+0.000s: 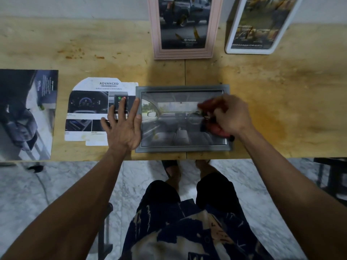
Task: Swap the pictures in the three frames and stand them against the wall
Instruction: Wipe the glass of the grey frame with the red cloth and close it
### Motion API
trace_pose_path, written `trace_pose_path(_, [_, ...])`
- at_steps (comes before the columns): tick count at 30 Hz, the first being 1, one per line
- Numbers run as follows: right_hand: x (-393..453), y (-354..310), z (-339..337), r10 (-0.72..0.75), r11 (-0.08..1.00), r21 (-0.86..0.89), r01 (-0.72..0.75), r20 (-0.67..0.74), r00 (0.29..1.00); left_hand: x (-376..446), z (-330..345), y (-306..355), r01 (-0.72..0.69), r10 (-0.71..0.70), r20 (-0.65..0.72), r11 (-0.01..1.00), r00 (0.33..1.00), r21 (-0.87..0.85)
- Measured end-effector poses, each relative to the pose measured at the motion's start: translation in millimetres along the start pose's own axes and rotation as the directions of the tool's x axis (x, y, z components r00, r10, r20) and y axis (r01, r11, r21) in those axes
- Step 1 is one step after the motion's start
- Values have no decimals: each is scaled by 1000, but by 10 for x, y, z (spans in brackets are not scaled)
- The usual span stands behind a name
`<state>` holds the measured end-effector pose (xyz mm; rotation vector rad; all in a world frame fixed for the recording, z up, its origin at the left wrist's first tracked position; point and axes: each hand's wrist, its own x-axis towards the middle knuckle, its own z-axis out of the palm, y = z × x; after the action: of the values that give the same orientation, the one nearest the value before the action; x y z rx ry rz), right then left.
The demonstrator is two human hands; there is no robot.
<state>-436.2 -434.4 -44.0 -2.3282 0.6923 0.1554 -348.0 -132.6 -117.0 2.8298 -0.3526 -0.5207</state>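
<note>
— Two loose prints lie at our left: a dark glossy car-interior page (26, 113) at the table's edge, then a white trimmed brochure sheet headed "ADVANCED" (88, 109).

— Our left hand (124, 124) rests on that sheet with fingers straight and spread, gripping nothing. Its thumb side touches the grey rectangular picture frame (183, 119), we think to keep it from sliding.

— Yes. The grey frame lies flat near the front edge, with a cabin photo in it. Our right hand (230, 117) is curled over its right side around a red-handled tool (216, 129), blurred, maybe pliers. We judge it works on the frame's fastening, but we cannot tell exactly.

— Behind, a pink moulded frame (183, 27) with a truck picture leans on the pale wall (75, 6); right of it, a white rounded frame (260, 25) leans tilted.

— So two look finished. The surface is a yellowish, stained plywood table (281, 91); below, a grey marbled floor (37, 184).
</note>
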Motion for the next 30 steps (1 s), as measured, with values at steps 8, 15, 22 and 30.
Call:
trace_pose_path(8, [146, -221, 599, -6, 951, -308, -31, -117, 993, 15, 14, -19, 6, -5, -11, 1000, 1000, 10])
trace_pose_path(15, [131, -774, 1163, -73, 981, -178, 76, 20, 997, 22, 36, -33, 3, -3, -20, 1000, 1000, 4])
trace_pose_path(22, [78, -1050, 1597, -294, 890, -304, 339, 187, 937, 32, 50, -38, 20, -20, -16, 999, 1000, 27])
trace_pose_path(30, [-120, -835, 1222, -206, 919, -314, 237, 128, 970, 32, 30, -35, 17, -17, 4, 1000, 1000, 1])
